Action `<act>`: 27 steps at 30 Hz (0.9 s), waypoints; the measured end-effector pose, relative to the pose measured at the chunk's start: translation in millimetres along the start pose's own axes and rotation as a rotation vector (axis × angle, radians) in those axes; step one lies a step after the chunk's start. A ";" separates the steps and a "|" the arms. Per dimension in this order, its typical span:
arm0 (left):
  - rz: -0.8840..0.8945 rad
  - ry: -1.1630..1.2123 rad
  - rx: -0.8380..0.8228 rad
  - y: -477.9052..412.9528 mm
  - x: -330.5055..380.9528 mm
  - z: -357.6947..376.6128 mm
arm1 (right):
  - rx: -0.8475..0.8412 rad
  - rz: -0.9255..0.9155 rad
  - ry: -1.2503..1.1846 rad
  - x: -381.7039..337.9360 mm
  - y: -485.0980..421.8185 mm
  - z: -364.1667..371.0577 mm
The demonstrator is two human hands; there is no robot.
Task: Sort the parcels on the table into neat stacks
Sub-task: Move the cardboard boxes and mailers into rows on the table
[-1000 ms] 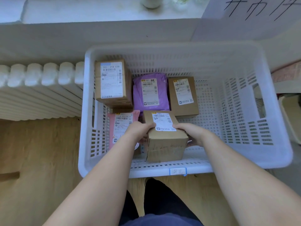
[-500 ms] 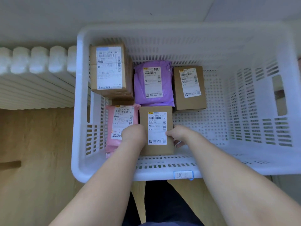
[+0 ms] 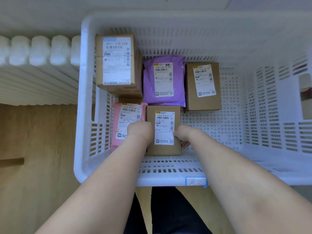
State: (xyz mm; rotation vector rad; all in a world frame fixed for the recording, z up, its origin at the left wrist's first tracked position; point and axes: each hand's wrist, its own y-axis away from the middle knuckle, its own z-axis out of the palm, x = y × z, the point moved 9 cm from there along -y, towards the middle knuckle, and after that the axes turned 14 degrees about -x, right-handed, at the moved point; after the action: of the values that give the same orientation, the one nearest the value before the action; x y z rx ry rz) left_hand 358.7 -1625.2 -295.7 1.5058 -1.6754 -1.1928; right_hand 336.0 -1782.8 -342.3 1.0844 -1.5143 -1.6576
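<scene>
A small brown box [image 3: 163, 149] with a white label lies flat near the front wall of a white slotted basket [image 3: 168, 179]. My left hand [image 3: 140, 132] grips its left side and my right hand [image 3: 184, 134] grips its right side. Left of it lies a pink mailer bag [image 3: 118, 119], partly under my left hand. Behind it sits a purple mailer bag [image 3: 150, 88]. A large brown box [image 3: 99, 65] tops a stack in the back left corner. Another brown box [image 3: 190, 92] stands right of the purple bag.
The basket's right half shows bare slotted floor [image 3: 228, 125]. A white radiator [image 3: 37, 70] runs along the left, above a wooden floor [image 3: 33, 166]. A small label [image 3: 195, 181] is stuck on the basket's front rim.
The small brown box was tilted up a second ago; both hands have laid it flat, label up, next to the pink bag. The camera has tipped further down over the basket.
</scene>
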 end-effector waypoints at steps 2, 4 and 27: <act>0.017 0.020 -0.004 0.9 -2.1 3.2 | 0.037 -0.001 0.027 0.3 6.7 -1.2; 0.051 0.062 0.004 4.9 -2.8 5.5 | 0.070 -0.011 0.036 -0.3 17.7 -3.3; 0.034 0.445 0.826 233.3 -196.8 -14.8 | 0.820 -0.568 0.000 -201.3 238.8 55.6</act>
State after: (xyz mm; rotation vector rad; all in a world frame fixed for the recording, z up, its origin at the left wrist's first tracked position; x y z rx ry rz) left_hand 304.5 -1446.6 -53.7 1.9967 -1.9391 -0.0653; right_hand 361.2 -1612.8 -75.7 2.0959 -2.0870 -1.3465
